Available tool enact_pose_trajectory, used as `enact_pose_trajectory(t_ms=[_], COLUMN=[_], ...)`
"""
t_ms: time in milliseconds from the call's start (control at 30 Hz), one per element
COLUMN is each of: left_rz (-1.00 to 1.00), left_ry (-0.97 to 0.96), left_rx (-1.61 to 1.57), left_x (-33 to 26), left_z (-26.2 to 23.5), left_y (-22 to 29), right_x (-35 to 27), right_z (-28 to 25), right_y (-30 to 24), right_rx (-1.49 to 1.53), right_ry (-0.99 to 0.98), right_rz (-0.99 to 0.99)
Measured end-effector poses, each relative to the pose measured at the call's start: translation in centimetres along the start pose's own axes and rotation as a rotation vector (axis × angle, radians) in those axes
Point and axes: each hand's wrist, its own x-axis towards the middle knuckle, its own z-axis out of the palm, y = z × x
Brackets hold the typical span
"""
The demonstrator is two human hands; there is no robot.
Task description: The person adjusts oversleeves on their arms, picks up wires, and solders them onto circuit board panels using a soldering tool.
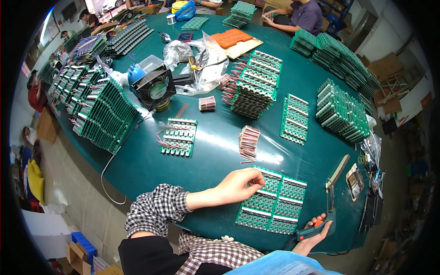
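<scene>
My left hand (240,184) is over the upper left part of a green circuit board panel (288,201), with its fingers curled together. Whatever its fingertips pinch, if anything, is hidden or too small to make out. The panel lies flat in front of me, in two columns with rows of small parts and white strips. My right hand (315,238) grips a green soldering gun (331,222) with a red trigger, beside the panel's lower right corner. The gun's metal front points up and away from me. Beyond the panel lies a loose pile of short red, black and white wires (249,142).
A board with wires (178,137) lies left, before a black fan (156,87) and a wire bundle (207,103). Stacked boards stand left (103,114), centre (254,87) and right (341,112). A dirty tray (354,181) sits near the right edge. A co-worker (305,18) sits across the table.
</scene>
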Motion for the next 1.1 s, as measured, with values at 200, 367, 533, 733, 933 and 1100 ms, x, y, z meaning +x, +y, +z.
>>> enact_pose_trajectory(t_ms=[200, 367, 533, 733, 933, 1100], left_rz=[-0.010, -0.033, -0.016, -0.024, -0.014, -0.026], left_ry=[-0.001, -0.004, -0.006, -0.020, 0.015, 0.005], left_rx=[-0.009, -0.028, -0.038, -0.062, -0.014, -0.027], left_x=[0.0, -0.1, -0.1, 0.2, -0.6, -0.3], left_z=[0.1, 0.3, 0.4, 0.6, 0.2, 0.6], left_y=[0.1, -0.1, -0.2, -0.1, -0.6, -0.7], right_x=[0.1, 0.0, 0.0, -0.1, 0.3, 0.1], right_z=[0.0, -0.1, -0.1, 0.1, -0.2, -0.3], right_y=[0.0, 0.1, 0.0, -0.3, 0.4, 0.0], right_rx=[0.019, 0.033, 0.028, 0.015, 0.026, -0.033], right_ry=[-0.016, -0.032, -0.030, -0.019, -0.032, -0.031], right_rz=[-0.002, -0.003, -0.001, -0.011, 0.041, -0.014])
